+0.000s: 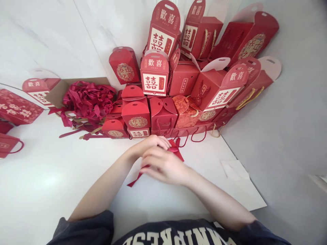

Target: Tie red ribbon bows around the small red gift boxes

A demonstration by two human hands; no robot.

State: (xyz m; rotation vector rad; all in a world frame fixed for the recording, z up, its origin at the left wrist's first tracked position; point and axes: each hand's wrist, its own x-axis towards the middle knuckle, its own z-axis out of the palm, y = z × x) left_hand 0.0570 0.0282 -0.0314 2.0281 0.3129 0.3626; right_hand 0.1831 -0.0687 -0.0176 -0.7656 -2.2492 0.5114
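Note:
Both my hands meet over the white table (51, 177), just in front of the pile of red boxes. My left hand (152, 142) is curled, its fingers closed on a red ribbon (176, 149). My right hand (163, 166) lies over it, fingers bent and pinching the same ribbon. One ribbon tail (135, 180) trails down to the left onto the table, and a red end pokes out to the right of my hands. How the ribbon is folded is hidden under my fingers.
A stack of red gift boxes (155, 73) with gold print and rope handles fills the back against the wall. A cardboard box (57, 92) of red ribbons (88, 98) sits at the left. More red boxes (17, 109) lie at the far left. A white sheet (237, 170) rests at the table's right corner.

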